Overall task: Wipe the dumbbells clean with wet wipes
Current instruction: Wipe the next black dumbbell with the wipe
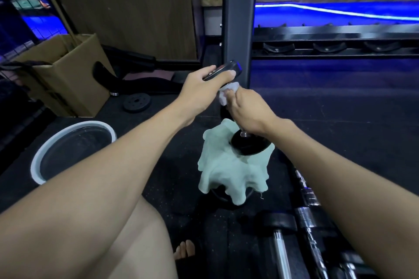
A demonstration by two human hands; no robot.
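Note:
A black dumbbell [249, 146] stands tilted on its lower head, which rests on a pale green cloth [229, 172] draped over a dark object. My left hand [204, 87] grips the dumbbell's upper head from above. My right hand [249, 111] is wrapped round the handle and holds a white wet wipe [226, 94] against it just below the upper head. Most of the handle is hidden under my right hand.
A white-rimmed basin [45, 154] sits on the dark rubber floor at the left, behind it a cardboard box [68, 75] and a small weight plate [137, 102]. More dumbbells [281, 229] and bars lie at the lower right. A rack post [238, 18] rises right behind.

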